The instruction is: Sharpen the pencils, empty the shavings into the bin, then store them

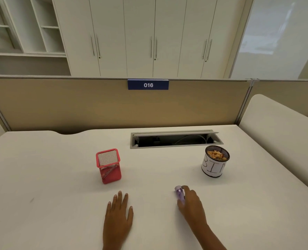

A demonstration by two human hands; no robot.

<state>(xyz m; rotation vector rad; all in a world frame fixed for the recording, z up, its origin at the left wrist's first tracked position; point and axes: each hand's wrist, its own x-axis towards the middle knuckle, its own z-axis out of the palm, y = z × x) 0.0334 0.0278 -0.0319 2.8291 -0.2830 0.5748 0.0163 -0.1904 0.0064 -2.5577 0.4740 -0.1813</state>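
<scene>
My left hand point(118, 215) lies flat on the desk point(59, 195), near me. Its fingers are straight and a little spread, and it holds nothing.

My right hand point(191, 204) is to the right of it. Its fingers and thumb are curled round the sharpener point(179, 193). The sharpener is small and purple, and you can see through it a bit. Its far end sticks out past my fingers. It is down low at the desk, but I cannot tell if it touches.

The holder point(109, 166) is red and made of mesh. It stands on the desk, farther away than my left hand and a bit to the left. The pencils point(110, 173) are inside it. I can see them leaning through the mesh, but they are too blurry to count.

The bin point(215, 162) is a round cup with a white paper round it. The paper says BIN. It stands far to the right, past my right hand and well apart from it. Brown shavings point(216, 154) sit in the top of it.

Behind the bin and holder is a long open slot point(174, 139) in the desk with a cable inside. A tan wall point(77, 105) stands at the far edge. A blue sign point(148, 85) on it says 016. White cupboards point(140, 33) are behind that.
</scene>
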